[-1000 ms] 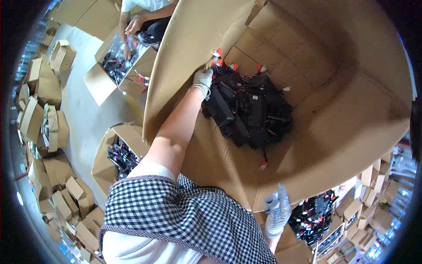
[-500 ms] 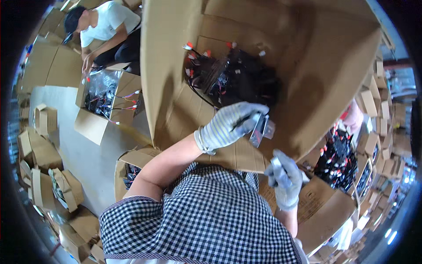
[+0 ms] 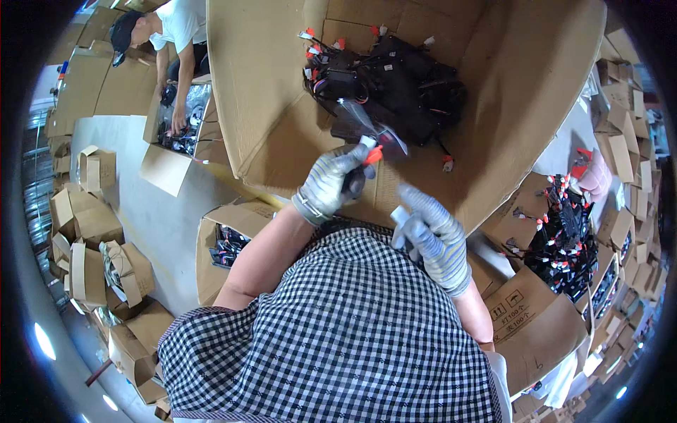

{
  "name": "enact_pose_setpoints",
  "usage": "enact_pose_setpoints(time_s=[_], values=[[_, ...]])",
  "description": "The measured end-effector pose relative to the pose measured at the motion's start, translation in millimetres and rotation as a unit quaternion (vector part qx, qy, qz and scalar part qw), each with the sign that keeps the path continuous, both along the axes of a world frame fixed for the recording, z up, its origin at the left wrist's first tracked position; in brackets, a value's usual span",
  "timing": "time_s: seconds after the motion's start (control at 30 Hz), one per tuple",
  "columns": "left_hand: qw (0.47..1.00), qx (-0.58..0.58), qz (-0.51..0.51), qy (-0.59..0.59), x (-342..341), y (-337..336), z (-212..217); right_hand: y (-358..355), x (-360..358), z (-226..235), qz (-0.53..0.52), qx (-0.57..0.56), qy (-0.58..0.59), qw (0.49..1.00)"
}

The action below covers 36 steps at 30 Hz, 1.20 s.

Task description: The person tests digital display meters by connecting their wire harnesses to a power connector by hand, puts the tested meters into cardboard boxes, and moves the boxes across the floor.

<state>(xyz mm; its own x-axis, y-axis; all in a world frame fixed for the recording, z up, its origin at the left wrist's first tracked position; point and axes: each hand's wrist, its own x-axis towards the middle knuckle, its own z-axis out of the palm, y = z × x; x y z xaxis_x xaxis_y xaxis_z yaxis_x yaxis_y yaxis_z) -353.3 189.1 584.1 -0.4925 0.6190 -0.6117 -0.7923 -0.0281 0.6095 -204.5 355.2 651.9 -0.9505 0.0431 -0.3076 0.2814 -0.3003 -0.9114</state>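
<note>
My left hand [image 3: 330,182], in a striped work glove, pinches the wire end of a red-and-white connector [image 3: 374,153] over the near side of a large open carton [image 3: 271,151]. Beyond its fingertips is a blurred clear plastic bag [image 3: 391,141]; whether it hangs from the connector I cannot tell. Deeper in the carton lies a heap of black cased parts [image 3: 402,81] with wires and red-and-white connectors. My right hand [image 3: 438,243], gloved too, is at the carton's near edge, its fingers bent around a small whitish piece [image 3: 400,214] whose kind is unclear.
At the upper left a co-worker [image 3: 176,42] reaches into a smaller carton [image 3: 166,169] of wired parts. On the right another person's pink-gloved hand [image 3: 596,176] is beside a pile of black wired parts [image 3: 560,240]. Open cartons [image 3: 92,271] stand along the left floor.
My left hand has moved left, and a red-and-white connector now shows at its fingers instead of the dark, shiny piece. My right hand has moved up and left, toward the carton.
</note>
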Motion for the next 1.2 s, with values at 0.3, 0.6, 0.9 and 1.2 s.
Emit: enact_pose_setpoints(time_s=[0.3, 0.6, 0.9, 1.2], values=[[0.938, -0.127, -0.042, 0.32, 37, 3, 16, -1, -26, -2, -0.064, -0.026, -0.083, 0.994], [0.597, -0.202, -0.224, 0.743, 22, -10, 7, -2, -30, -21, -0.013, -0.086, -0.126, 0.988], [0.531, -0.185, -0.252, 0.788, 29, -4, 5, -3, -11, -40, -0.027, -0.185, -0.138, 0.973], [0.556, -0.164, -0.28, 0.765, 28, -15, 12, -8, 1, -44, 0.01, -0.018, -0.226, 0.974]])
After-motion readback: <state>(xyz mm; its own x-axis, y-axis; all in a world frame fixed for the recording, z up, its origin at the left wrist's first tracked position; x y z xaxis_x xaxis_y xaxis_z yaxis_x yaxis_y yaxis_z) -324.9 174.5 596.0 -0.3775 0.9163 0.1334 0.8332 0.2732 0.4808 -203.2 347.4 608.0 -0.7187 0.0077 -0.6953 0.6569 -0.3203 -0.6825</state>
